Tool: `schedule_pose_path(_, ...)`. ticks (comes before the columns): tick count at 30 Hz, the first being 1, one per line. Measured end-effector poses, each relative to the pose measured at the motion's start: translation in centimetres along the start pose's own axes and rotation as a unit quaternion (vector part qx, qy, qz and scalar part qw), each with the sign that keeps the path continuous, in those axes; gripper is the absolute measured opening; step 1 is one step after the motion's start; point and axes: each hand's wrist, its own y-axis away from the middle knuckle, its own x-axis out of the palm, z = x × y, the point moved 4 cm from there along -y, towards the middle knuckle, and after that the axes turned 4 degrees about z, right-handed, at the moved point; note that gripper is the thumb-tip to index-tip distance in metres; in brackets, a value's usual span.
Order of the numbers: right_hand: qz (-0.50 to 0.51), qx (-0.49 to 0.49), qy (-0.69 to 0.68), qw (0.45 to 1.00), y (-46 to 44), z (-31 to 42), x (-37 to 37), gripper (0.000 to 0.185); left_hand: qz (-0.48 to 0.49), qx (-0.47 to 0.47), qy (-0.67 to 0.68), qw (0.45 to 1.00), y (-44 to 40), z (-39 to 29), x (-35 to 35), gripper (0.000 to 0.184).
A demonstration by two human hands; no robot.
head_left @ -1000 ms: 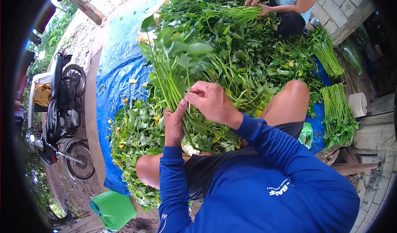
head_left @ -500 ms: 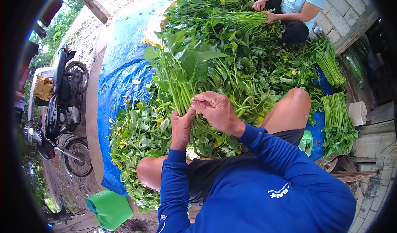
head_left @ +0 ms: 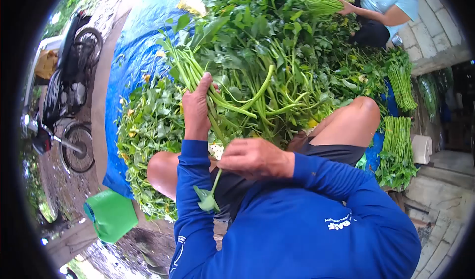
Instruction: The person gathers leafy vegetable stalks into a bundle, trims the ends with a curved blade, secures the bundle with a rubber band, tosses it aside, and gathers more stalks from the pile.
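My left hand point(head_left: 197, 108) is closed around a bunch of leafy green stems point(head_left: 185, 69), its thumb laid over them. The leaves point away from me, and the cut ends come out below the hand. Closer to my body, my right hand point(head_left: 255, 158) pinches a thin stalk with a single leaf point(head_left: 207, 198) hanging down over my left sleeve. That hand is slightly blurred. A large heap of loose greens point(head_left: 242, 76) lies in front of me and around my knees, with some thick stems crossing just right of my left hand.
The heap rests on a blue tarp point(head_left: 111, 165). Tied bundles of greens point(head_left: 396, 143) lie to my right beside a white roll point(head_left: 421, 149). Another person point(head_left: 388, 12) sits at the back right, holding a bundle. At left are a green container point(head_left: 111, 215) and a motorcycle point(head_left: 69, 91).
My right hand has come away from the bunch toward my body, now with a leaf stalk in it. My left hand has moved up and left with the bunch. The view has shifted.
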Motion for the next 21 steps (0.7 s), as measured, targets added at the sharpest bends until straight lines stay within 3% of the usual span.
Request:
schedule_pose_path(2,-0.047,0.039,-0.087,0.994,-0.1,0.7,-0.4,0.016,-0.008,0.004,-0.015,1.0,-0.8,-0.5,-1.7,0.027)
schedule_pose_path(5,-0.164,0.058,-0.068,0.982,-5.2,1.4,-4.6,0.013,0.032,-0.086,-0.041,0.995,-2.2,2.2,-5.7,0.029)
schedule_pose_path(6,-0.188,0.099,-0.078,0.974,-7.6,1.3,-5.2,0.016,0.077,-0.022,-0.045,0.996,-0.7,1.9,-4.4,0.03)
schedule_pose_path(7,-0.174,0.081,-0.096,0.977,-10.2,0.3,-4.9,0.022,0.123,0.044,-0.044,0.99,0.9,1.6,-3.0,0.031)
schedule_pose_path(8,-0.081,0.092,-0.009,0.992,-11.9,-0.1,-3.8,0.024,0.167,0.107,-0.037,0.979,2.5,1.3,-1.7,0.032)
schedule_pose_path(12,0.249,0.121,0.195,0.941,-16.4,-3.1,-3.6,0.028,0.171,-0.007,-0.053,0.984,3.0,1.5,-1.8,0.032)
schedule_pose_path(15,0.158,0.079,0.122,0.977,-14.9,-11.8,-10.3,0.024,0.183,-0.089,-0.132,0.97,4.0,-0.2,-1.3,0.034)
schedule_pose_path(17,0.138,0.093,0.15,0.975,-13.1,-12.1,-12.6,0.023,0.214,-0.111,-0.166,0.956,5.4,-1.9,-0.5,0.033)
schedule_pose_path(19,0.167,0.14,0.27,0.938,-13.0,-9.7,-14.8,0.024,0.253,-0.084,-0.169,0.949,5.8,-2.6,0.4,0.032)
schedule_pose_path(21,0.27,0.147,0.277,0.91,-12.6,-10.1,-15.0,0.027,0.289,-0.073,-0.148,0.943,6.3,-2.9,1.3,0.034)
